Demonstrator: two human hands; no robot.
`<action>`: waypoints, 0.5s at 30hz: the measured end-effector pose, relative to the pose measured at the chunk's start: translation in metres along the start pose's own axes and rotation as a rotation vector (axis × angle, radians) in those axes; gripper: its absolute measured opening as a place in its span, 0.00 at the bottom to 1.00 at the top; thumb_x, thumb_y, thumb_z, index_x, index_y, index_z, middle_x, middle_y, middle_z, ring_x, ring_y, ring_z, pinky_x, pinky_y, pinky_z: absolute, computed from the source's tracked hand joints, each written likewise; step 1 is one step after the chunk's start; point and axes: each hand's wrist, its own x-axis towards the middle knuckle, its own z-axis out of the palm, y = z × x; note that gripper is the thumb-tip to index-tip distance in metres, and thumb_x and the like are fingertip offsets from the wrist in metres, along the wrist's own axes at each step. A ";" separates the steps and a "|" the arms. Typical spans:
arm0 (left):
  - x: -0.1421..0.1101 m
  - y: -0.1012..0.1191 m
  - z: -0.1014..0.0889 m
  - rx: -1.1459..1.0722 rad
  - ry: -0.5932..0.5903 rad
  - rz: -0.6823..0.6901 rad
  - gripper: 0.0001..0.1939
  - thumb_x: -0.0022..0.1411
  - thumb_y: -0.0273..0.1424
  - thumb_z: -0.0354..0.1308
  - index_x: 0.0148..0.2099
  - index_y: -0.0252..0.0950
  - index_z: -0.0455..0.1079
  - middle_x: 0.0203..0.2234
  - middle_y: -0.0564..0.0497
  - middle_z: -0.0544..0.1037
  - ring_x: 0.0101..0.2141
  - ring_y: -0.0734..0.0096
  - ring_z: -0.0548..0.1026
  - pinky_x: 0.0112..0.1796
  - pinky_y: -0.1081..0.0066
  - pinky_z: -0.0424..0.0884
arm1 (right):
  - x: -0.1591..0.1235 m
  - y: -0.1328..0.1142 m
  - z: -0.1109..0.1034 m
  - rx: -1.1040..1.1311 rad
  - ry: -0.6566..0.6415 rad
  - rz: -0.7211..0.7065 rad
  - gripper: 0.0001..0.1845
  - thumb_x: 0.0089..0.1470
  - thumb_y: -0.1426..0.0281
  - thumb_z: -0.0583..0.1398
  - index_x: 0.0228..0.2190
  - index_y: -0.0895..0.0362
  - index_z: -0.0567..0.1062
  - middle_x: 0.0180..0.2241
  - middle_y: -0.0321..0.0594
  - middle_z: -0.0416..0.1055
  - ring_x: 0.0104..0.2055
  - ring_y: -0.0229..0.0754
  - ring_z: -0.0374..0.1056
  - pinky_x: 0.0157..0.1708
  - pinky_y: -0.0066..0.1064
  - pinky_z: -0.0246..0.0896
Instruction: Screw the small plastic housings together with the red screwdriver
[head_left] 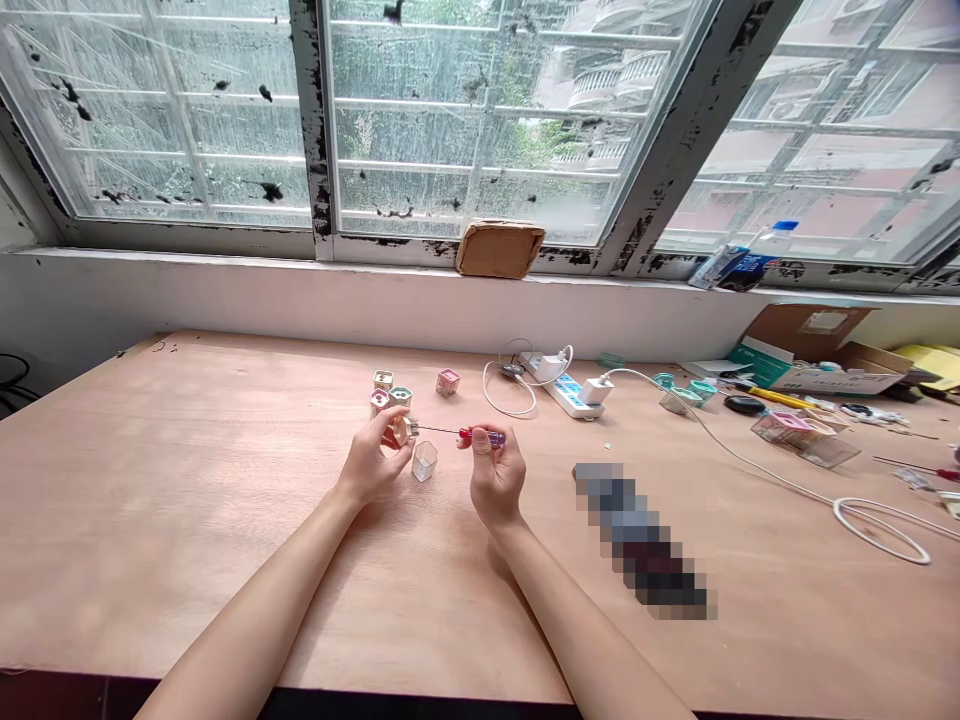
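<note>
My left hand (375, 456) pinches a small cream-coloured part (406, 428) between thumb and fingers, just above the table. In my right hand (496, 472) is a screwdriver (486, 437) with a red and purple handle. Its thin shaft points left, and the tip meets or nearly meets the cream part; I cannot tell which. Below the shaft a clear plastic cup-like cover (424, 461) stands on the table. Behind my left hand sit small box-shaped pieces: a yellowish one (383, 379), a pink one (379, 402) and a green one (400, 397). Another pink box (448, 381) stands apart, farther right.
A power strip (566, 390) with white chargers lies at the back, its white cable (720, 435) running right. A blurred dark object (641, 540) lies right of my right arm. Clear boxes (801, 430), a cardboard box (821, 365) and tools crowd the right side.
</note>
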 end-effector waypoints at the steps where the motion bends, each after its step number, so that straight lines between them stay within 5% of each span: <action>1: 0.000 0.000 0.000 -0.001 0.002 0.001 0.21 0.60 0.27 0.60 0.55 0.39 0.68 0.34 0.53 0.77 0.29 0.74 0.76 0.34 0.73 0.77 | 0.000 0.000 0.000 -0.002 -0.002 -0.001 0.17 0.63 0.53 0.58 0.35 0.54 0.71 0.28 0.38 0.76 0.28 0.41 0.73 0.31 0.34 0.71; 15: -0.003 -0.003 0.004 0.079 -0.051 0.156 0.21 0.61 0.24 0.58 0.57 0.37 0.68 0.36 0.49 0.77 0.34 0.71 0.75 0.37 0.70 0.77 | 0.007 -0.006 -0.010 -0.096 0.028 -0.026 0.20 0.58 0.52 0.63 0.26 0.55 0.71 0.19 0.34 0.70 0.20 0.38 0.65 0.22 0.29 0.61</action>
